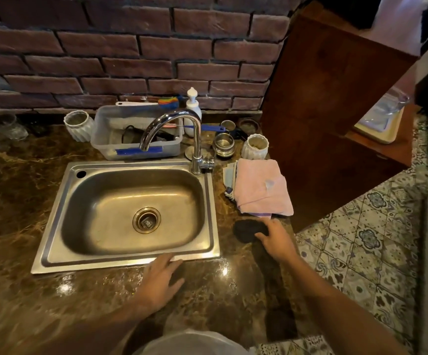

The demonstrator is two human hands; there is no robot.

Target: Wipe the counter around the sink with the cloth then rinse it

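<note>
A steel sink [54,226] is set into a glossy brown marble counter [15,201], with a chrome faucet [195,139] at its back right corner. Just right of the sink's front corner, a dark round cloth [246,229] lies on the counter. My right hand [277,239] grips its right edge, thumb and fingers curled onto it. My left hand [159,280] rests flat on the counter in front of the sink, its straight fingertips touching the front rim. A folded pink cloth [261,188] tops a small stack right of the sink.
Behind the sink stand a clear plastic tub [110,144] of utensils, a white soap pump [192,106], two white ribbed vases [78,125] [255,147] and metal cups [224,144]. A brown wooden cabinet [330,111] bounds the counter on the right, over a patterned tile floor [366,239].
</note>
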